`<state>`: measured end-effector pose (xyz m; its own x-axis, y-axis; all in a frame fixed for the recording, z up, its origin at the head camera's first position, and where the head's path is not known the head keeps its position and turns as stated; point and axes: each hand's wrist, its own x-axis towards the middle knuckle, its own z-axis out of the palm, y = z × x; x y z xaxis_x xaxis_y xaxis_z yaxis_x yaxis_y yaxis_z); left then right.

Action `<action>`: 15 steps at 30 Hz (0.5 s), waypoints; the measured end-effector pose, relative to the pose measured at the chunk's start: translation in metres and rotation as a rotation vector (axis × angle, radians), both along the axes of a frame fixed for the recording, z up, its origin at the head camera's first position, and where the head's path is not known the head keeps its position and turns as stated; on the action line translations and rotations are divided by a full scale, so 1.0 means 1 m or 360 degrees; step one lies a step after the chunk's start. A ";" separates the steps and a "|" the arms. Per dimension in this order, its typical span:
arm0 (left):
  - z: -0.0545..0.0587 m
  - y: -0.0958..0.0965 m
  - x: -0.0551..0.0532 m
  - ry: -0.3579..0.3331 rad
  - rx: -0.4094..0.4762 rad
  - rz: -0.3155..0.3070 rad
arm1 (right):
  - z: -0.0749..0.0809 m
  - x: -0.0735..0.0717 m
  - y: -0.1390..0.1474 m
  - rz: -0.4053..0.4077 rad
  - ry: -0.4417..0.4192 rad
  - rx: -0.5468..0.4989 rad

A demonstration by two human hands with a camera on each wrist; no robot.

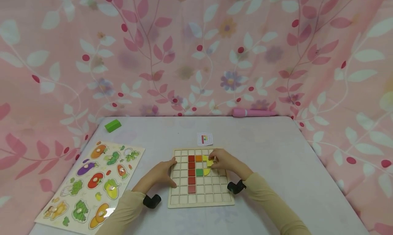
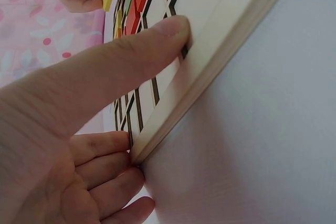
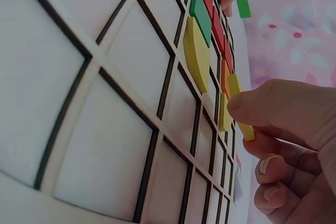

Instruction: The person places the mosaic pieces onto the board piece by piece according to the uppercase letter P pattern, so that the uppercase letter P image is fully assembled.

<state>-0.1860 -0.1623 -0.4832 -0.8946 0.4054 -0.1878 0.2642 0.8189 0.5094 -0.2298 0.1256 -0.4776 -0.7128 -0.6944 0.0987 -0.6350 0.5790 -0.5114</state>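
A wooden grid board [image 1: 201, 199] lies on the table. Down one column run several red tiles [image 1: 191, 172]. An orange tile [image 1: 198, 158] sits right of the top one, with a yellow tile [image 1: 205, 157] beside it. Lower down, a green tile [image 1: 199, 172] adjoins a rounded yellow tile [image 3: 197, 56]. My right hand [image 1: 222, 159] pinches another yellow tile [image 3: 241, 107] between thumb and finger, tilted over the top yellow tile. At the board's left edge, my left hand [image 1: 161, 173] is spread; its thumb [image 2: 142, 51] rests on the grid and its fingers touch the rim.
Behind the board lies a small printed pattern card [image 1: 204, 139]. A vegetable puzzle board [image 1: 92, 190] covers the table's left side. Farther back are a green block [image 1: 113, 126] and a pink pen-shaped object [image 1: 253, 112], near the floral curtain [image 1: 196, 57].
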 end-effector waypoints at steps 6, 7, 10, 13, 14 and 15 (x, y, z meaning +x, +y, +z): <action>0.000 0.000 0.000 0.0013 0.0010 -0.0015 | -0.002 -0.002 -0.006 0.0015 -0.0030 -0.0001; 0.000 0.000 0.000 0.0011 0.0012 -0.0016 | -0.002 -0.002 -0.006 0.0020 -0.0038 0.0000; -0.001 0.000 0.000 0.0000 0.0012 -0.0011 | -0.003 -0.002 -0.008 0.0043 -0.0057 0.0001; -0.002 0.000 -0.001 0.0001 0.0003 -0.0005 | -0.003 -0.001 -0.010 0.0066 -0.0042 0.0001; -0.002 0.000 -0.001 0.0005 0.0000 -0.0007 | -0.002 -0.001 -0.010 0.0069 -0.0041 0.0000; -0.002 0.000 -0.001 0.0010 -0.0003 -0.0007 | -0.002 -0.001 -0.010 0.0070 -0.0037 0.0002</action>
